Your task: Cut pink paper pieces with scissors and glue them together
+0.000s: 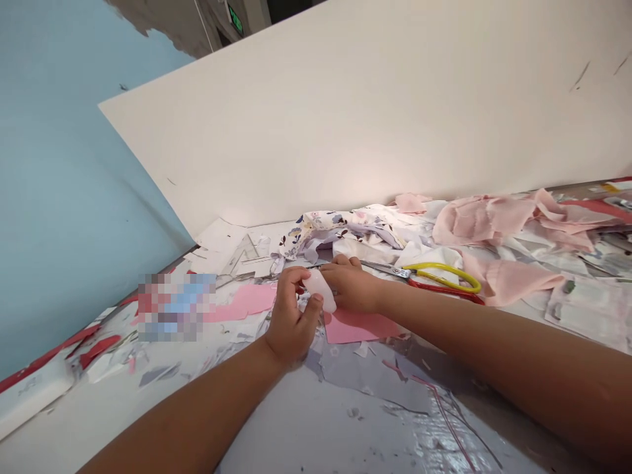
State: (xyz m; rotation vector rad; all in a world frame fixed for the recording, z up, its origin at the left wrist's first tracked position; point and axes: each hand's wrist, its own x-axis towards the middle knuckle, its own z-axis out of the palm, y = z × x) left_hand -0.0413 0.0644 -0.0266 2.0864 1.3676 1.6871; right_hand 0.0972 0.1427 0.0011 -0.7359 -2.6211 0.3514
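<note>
My left hand (293, 316) pinches a whitish, translucent rounded piece (320, 290) between thumb and fingers; its exact kind is unclear. Close beside it, my right hand (353, 286) is curled low over the table, its fingertips hidden behind the whitish piece. A pink sheet (360, 328) lies beneath my right hand. Just past the right wrist lie scissors (434, 276) with one yellow and one red handle, blades toward my hands. Floral-print fabric (340, 230) is bunched behind both hands.
Pink cloth (494, 220) and white scraps are heaped at the right. Another pink sheet (247, 301) lies left of my hands. A large white board (370, 118) stands behind. Thin pink strips (442, 408) lie in front. A white box-like object (37, 395) sits at the left edge.
</note>
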